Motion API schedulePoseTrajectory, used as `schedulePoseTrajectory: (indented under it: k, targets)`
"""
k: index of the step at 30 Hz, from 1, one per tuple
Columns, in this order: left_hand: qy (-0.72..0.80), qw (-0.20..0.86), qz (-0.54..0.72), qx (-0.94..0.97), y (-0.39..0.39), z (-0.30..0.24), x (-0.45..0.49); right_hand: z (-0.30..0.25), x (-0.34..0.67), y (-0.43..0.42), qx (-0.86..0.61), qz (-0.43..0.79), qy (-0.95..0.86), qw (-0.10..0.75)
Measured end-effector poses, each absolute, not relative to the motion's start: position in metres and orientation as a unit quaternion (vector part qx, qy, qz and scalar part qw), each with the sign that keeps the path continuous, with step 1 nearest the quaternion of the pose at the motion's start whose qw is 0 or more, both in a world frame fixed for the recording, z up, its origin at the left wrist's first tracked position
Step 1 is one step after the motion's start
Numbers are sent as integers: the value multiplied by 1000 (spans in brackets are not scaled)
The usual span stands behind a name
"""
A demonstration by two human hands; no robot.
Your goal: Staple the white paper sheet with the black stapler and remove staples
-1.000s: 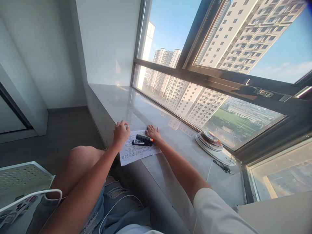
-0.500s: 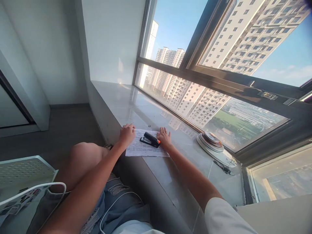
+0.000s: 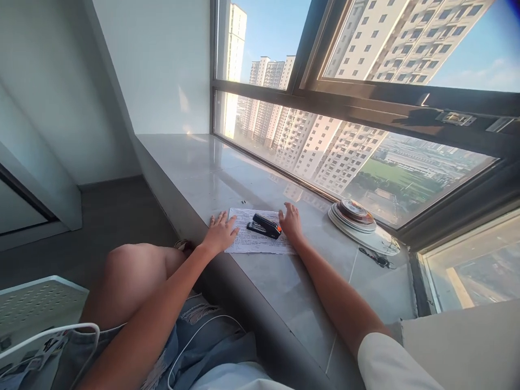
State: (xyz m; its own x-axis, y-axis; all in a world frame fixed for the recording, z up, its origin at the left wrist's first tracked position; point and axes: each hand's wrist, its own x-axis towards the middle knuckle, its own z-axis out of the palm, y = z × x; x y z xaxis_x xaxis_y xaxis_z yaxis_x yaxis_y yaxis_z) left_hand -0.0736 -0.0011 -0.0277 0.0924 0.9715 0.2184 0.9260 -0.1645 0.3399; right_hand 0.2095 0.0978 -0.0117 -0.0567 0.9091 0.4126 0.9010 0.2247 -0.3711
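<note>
A printed sheet of paper [image 3: 260, 245] lies flat on the grey tiled windowsill [image 3: 292, 281]. On top of it rests a black stapler [image 3: 264, 226] with an orange spot at its right end. My left hand [image 3: 221, 233] lies at the paper's left edge, fingers spread. At the right edge, beside the stapler's orange end, is my right hand [image 3: 291, 221], its fingers apart and partly curled, holding nothing. Whether it touches the stapler I cannot tell. Two tiny dark bits [image 3: 244, 202] lie on the sill beyond the paper.
To the right, a stack of round discs or plates [image 3: 353, 219] stands near the window frame, with a dark keychain-like item [image 3: 377, 259] before it. A white perforated basket [image 3: 44, 303] is at lower left. A white cable [image 3: 179, 352] crosses my lap.
My left hand has opened from curled fingers to spread ones at the paper's edge. My right hand's fingers have lifted and curled a little. The camera view has shifted.
</note>
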Motion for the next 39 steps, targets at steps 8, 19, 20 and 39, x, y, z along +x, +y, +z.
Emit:
schedulePoseTrajectory:
  k: [8,19,20,39]
  targets:
    - [636,81,182,745,-2,-22,-75,-1,211,92,-559,-26,-707,431]
    - [650,91,214,723,3,-19,-74,5,203,67,-319,-29,-837,444]
    - [654,90,218,719,3,-19,-73,3,203,68,-311,-20,-840,445]
    - [662,56,228,712,-2,-19,-68,-1,191,73,-309,31,-854,418]
